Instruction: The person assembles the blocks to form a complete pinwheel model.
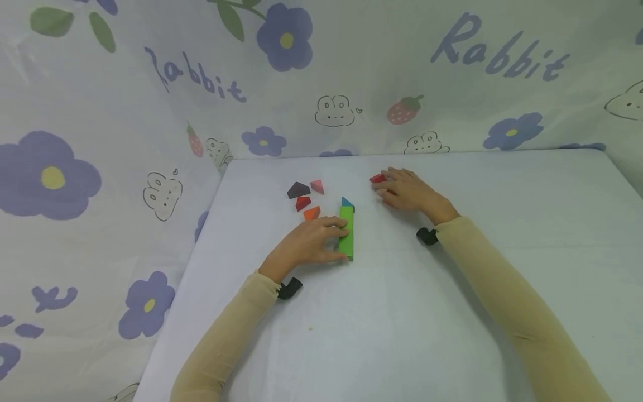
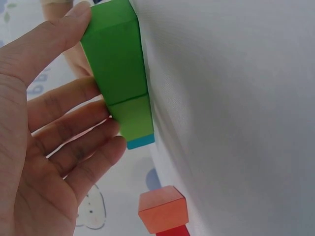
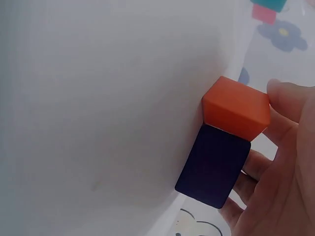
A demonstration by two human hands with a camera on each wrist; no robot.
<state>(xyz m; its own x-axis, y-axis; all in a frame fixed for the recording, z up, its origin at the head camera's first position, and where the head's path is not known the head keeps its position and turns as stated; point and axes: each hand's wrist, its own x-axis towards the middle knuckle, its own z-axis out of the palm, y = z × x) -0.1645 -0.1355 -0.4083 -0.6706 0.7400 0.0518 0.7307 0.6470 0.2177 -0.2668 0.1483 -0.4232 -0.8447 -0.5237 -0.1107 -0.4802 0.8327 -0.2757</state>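
On the white table my left hand point(image 1: 316, 241) touches a row of two green blocks from the left. In the left wrist view the thumb lies on a corner of the darker green block point(image 2: 118, 61), and loosely extended fingertips meet the sides of it and the lighter green block point(image 2: 133, 119). A blue triangular block point(image 1: 346, 202) stands at the row's far end. Farther right, my right hand point(image 1: 409, 190) grips a red-orange block point(image 3: 236, 105) and a dark blue block point(image 3: 212, 166) side by side, its thumb at the red-orange one and its fingers behind the dark blue.
Left of the green row lie a dark grey block point(image 1: 298, 190), a pink block point(image 1: 317, 186), a red block point(image 1: 303, 202) and an orange block point(image 1: 312, 213). A cloth printed with rabbits and flowers point(image 1: 331, 67) hangs along the table's back and left sides.
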